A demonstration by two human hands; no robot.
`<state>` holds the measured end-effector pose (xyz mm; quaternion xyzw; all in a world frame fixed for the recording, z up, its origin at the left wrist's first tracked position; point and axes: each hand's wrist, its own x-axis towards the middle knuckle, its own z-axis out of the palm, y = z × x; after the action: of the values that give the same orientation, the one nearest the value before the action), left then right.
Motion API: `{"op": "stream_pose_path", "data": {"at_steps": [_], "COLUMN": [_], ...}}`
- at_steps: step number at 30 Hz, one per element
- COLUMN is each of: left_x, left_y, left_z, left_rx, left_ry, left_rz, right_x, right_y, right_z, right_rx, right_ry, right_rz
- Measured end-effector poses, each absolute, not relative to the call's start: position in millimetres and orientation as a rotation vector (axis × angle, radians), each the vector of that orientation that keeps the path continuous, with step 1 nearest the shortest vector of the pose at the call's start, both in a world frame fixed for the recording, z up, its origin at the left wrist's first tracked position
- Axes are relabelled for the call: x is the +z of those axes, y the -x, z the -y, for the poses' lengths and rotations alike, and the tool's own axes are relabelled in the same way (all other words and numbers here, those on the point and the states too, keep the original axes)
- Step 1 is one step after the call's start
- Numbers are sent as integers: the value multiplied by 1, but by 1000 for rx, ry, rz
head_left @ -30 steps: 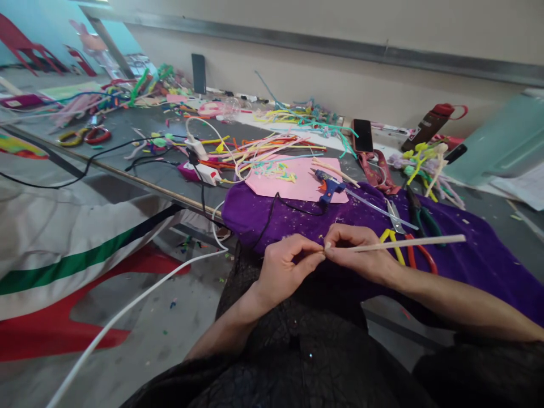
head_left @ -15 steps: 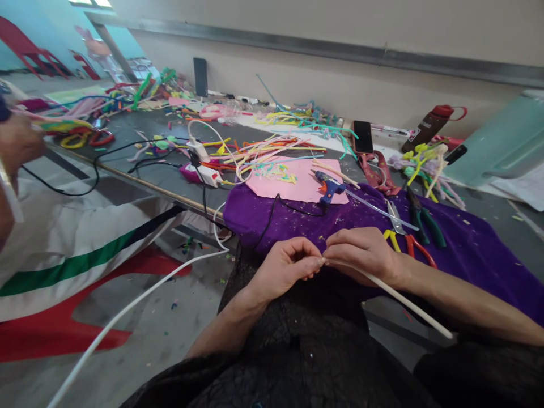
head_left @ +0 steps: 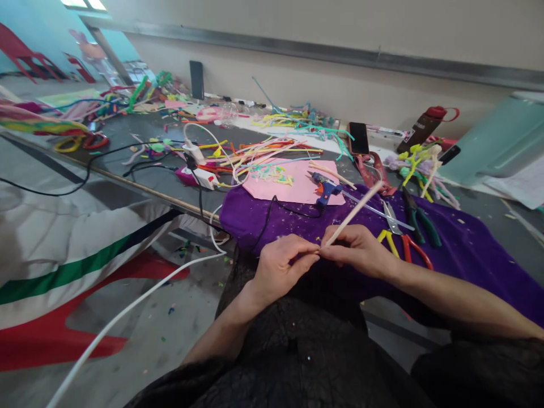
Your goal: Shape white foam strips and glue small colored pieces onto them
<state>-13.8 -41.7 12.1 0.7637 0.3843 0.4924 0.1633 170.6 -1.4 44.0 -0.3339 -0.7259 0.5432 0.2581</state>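
A cream pipe cleaner [head_left: 355,212] slants up and to the right from between my fingertips. My right hand [head_left: 361,254] pinches it near its lower end, thumb against fingers. At that same end, the thumb and forefinger of my left hand [head_left: 278,265] are closed together; the tip itself is hidden. Both hands are above the near edge of a purple cloth [head_left: 459,249]. Beyond them a blue hot glue gun [head_left: 328,191] lies on a pink sheet [head_left: 263,192] with small cut bits. Right of my right hand lie snips with yellow and red handles [head_left: 393,218] and green-handled pliers [head_left: 425,224].
Loose coloured pipe cleaners [head_left: 276,148] lie behind the pink sheet, beside a power strip [head_left: 206,178] with cables. A phone [head_left: 359,137] and a dark bottle with a red lid [head_left: 425,129] stand farther back. A white cable [head_left: 140,300] hangs at the left.
The pipe cleaner's long free end has swung from lower right, under my right wrist, to upper right. The co-worker's hand at the far left has gone out of view.
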Motion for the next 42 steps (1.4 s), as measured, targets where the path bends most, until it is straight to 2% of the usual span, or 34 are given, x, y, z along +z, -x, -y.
{"op": "stream_pose_path", "data": {"at_steps": [6,10,14,18,26,36,39,42], "left_x": [18,15,11,10,15,16,17,18], "left_y": [15,14,13,14,18,20,19,16], "left_z": [46,47,45,44,45,49,51,49], "left_rx": [1178,1007,881,847,730,781,970,1295], "left_ry": [-1721,-1193,-991,-987,-1121,-1334,-1668,-2153], "left_rz": [-1114,-940,-819,-812,-857,-875,-880,-939], "right_x": [47,44,39,41,50,48,49,46], "right_y": [-174,-178,-182,-183,-181,-181,-179,-176], "right_z": [5,4,1,2,7,11,14,12], "right_rx": [886,472,121,-58,-218,-130,251,994], "right_ry": [750,490,280,240,173,168,334,697], "right_rz": [2288,2437,2516,2563,2610,2607,2543,2287]}}
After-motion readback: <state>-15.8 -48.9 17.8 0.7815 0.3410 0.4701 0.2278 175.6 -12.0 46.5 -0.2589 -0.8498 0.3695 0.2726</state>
